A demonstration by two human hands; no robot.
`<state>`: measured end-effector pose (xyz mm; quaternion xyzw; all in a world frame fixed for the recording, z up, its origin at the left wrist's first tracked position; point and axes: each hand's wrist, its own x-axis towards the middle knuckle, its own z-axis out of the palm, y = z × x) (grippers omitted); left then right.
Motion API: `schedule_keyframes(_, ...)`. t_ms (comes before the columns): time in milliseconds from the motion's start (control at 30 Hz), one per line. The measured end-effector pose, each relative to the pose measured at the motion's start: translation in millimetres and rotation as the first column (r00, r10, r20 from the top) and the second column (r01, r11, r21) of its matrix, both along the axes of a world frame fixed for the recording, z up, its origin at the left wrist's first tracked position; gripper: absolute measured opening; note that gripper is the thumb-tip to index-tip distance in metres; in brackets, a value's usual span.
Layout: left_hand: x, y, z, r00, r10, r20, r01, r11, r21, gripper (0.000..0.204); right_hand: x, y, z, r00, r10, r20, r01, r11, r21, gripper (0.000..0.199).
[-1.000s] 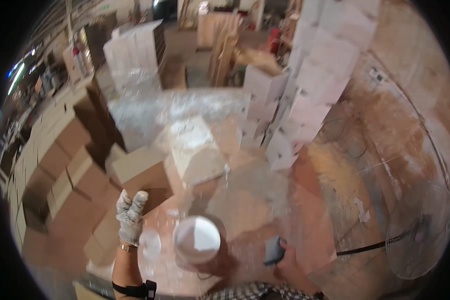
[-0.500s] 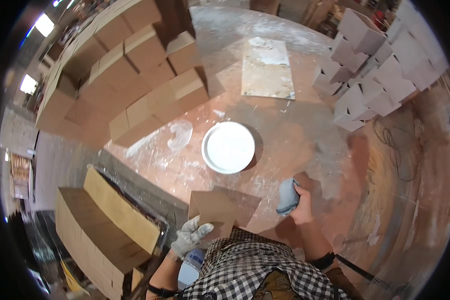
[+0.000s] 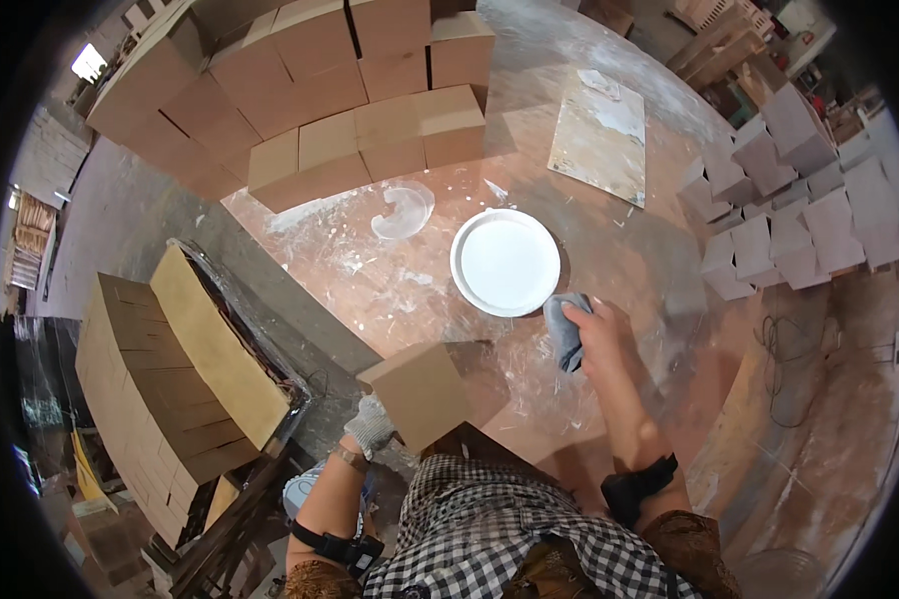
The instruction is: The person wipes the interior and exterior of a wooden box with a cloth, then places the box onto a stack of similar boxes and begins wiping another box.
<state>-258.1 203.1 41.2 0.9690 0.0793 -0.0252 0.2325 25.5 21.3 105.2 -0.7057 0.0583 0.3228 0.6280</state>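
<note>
A brown cardboard box [image 3: 420,395] is tilted in front of my body, with one broad face turned up. My left hand [image 3: 372,427], in a grey-white knitted glove, grips it at its left side; the box hides most of the fingers. Bare, my right hand [image 3: 601,334] is closed around a grey-blue folded cloth [image 3: 566,334]. That cloth hangs just right of and below a round white tray [image 3: 505,263], which has a raised rim and a smooth white surface inside. Between cloth and tray I cannot tell whether there is contact.
Stacked brown boxes [image 3: 390,135] line the table's far left. White boxes [image 3: 799,235] are piled at the right. A stained board [image 3: 601,140] and a clear broken disc [image 3: 403,210] lie on the smeared tabletop [image 3: 370,290]. Flat cardboard pieces [image 3: 150,369] stand at the lower left.
The view has shifted, moving the tray right and up in the picture. My left hand has turned the box so a broad face shows. My right hand has brought the cloth closer to the tray.
</note>
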Motion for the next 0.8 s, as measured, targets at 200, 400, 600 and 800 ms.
schedule_keyframes(200,3.9,2.7,-17.8,0.921,0.002,-0.389,-0.077,0.981,-0.177,0.044,15.3,64.0,17.9,0.525,0.728,0.441,-0.157,0.592,-0.790,0.028)
schedule_keyframes(400,-1.6,-7.0,-14.7,0.965,-0.135,-0.224,0.091,0.976,-0.197,0.042,29.1,84.5,-3.9,0.345,0.891,0.297,-0.138,0.361,-0.922,0.027)
schedule_keyframes(600,15.6,-18.0,-28.6,1.000,0.023,-0.012,-0.024,0.706,-0.708,0.042,50.5,56.2,2.6,0.625,0.627,0.466,-0.228,0.717,-0.658,0.024)
schedule_keyframes(800,42.4,-28.3,-65.8,0.984,0.167,-0.057,-0.085,0.166,-0.982,0.041,57.2,24.7,-2.9,0.973,0.228,-0.040,-0.227,0.974,0.024,0.021)
